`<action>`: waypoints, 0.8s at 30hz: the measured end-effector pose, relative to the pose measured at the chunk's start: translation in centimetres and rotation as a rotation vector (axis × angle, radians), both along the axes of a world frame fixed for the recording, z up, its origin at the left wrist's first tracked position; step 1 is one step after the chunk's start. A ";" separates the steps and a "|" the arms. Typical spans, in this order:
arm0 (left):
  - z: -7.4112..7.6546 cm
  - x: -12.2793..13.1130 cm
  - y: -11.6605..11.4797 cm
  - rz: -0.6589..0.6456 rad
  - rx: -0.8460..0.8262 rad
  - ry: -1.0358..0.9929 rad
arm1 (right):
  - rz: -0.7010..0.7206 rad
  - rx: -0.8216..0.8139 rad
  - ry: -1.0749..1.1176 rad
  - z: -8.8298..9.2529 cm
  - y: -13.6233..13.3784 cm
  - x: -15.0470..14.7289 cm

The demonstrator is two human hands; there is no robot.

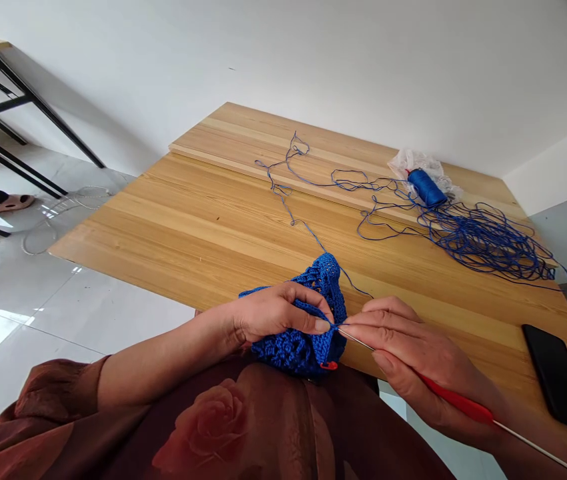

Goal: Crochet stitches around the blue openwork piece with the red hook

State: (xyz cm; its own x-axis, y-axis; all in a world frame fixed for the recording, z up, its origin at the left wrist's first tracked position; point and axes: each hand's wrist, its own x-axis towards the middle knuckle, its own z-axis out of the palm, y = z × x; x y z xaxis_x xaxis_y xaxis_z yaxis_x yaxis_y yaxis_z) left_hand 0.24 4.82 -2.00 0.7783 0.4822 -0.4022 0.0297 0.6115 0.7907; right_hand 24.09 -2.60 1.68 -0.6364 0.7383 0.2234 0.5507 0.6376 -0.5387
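Tightly — left hand (pixel 278 312) pinches blue crochet work (pixel 303 350), right hand (pixel 408 360) a red crochet hook (pixel 456 399) — thread spool (pixel 427 188) atop plastic (pixel 411 162).

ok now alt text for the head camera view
A person's left hand grips a blue crocheted piece while the right hand holds a red-handled crochet hook at its edge. Loose blue thread trails across a wooden table from a blue spool.

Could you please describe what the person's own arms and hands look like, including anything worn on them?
The left hand and right hand are bare, without gloves. The left forearm runs into a loose, gathered brown sleeve, and the matching garment carries a rose print.
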 end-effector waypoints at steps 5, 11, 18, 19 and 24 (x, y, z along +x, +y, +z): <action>-0.4 -0.2 0.1 -0.032 -0.031 0.003 | 0.005 -0.072 0.047 -0.2 -0.2 0.2; -0.4 -0.2 0.2 -0.045 0.064 -0.033 | -0.020 -0.344 0.337 -1.3 0.1 0.1; -0.2 0.4 -1.0 0.162 0.390 0.068 | -0.271 -0.007 0.368 -3.6 0.1 -1.5; -0.1 0.6 -1.2 0.191 0.420 0.090 | -0.294 0.071 0.301 -3.7 0.0 -1.6; 0.3 0.9 -1.6 0.246 0.403 0.116 | -0.363 0.131 0.234 -3.2 -0.1 -2.2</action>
State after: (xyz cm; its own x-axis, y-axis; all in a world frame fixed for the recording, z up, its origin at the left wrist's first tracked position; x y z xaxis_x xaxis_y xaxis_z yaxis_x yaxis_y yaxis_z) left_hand 1.18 3.23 -1.67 0.5825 0.7817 -0.2230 0.0244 0.2574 0.9660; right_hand 21.90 -2.72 -1.49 -0.2631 0.8602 0.4368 0.6242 0.4970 -0.6028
